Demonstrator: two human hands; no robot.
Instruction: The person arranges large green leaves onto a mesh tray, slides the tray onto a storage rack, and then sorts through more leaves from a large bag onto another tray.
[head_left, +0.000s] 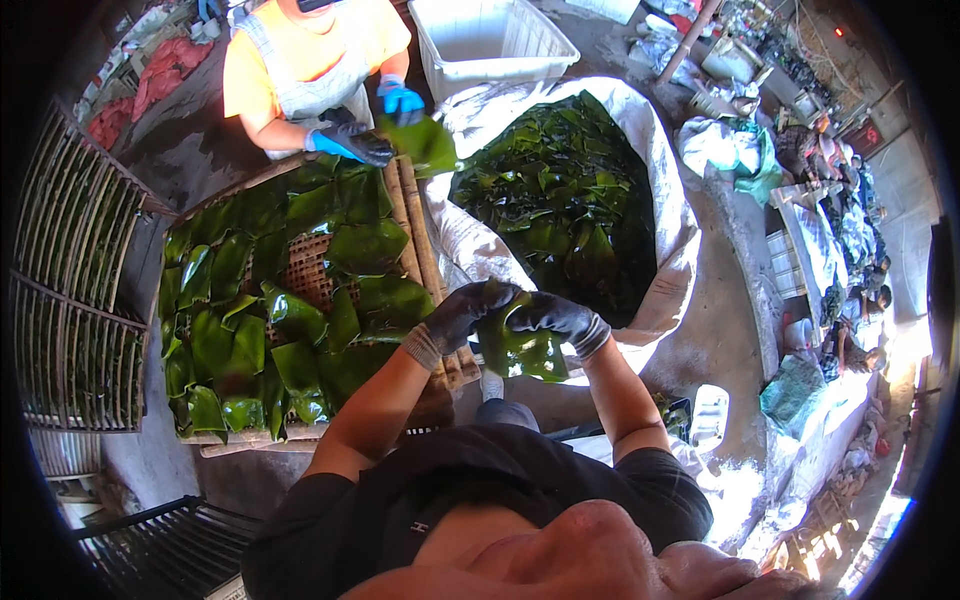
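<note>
My left hand (466, 313) and my right hand (559, 318), both in dark coated work gloves with grey cuffs, pinch the upper edge of one wet green sheet, apparently kelp (525, 349). The sheet hangs between them, between a bamboo-framed woven rack (307, 255) and a large white woven sack (679, 247). Similar flat green pieces (296, 367) cover most of the rack, with bare weave showing near its middle. The sack is full of a heap of glossy green pieces (562, 202).
Across the rack, a co-worker (315, 75) in blue and black gloves handles another green piece (424, 146). An empty-looking white plastic tub (495, 67) stands behind the sack. Slatted racks (75, 270) stand at the left, with another dark slatted frame (165, 547) below. Bags and clutter line the right.
</note>
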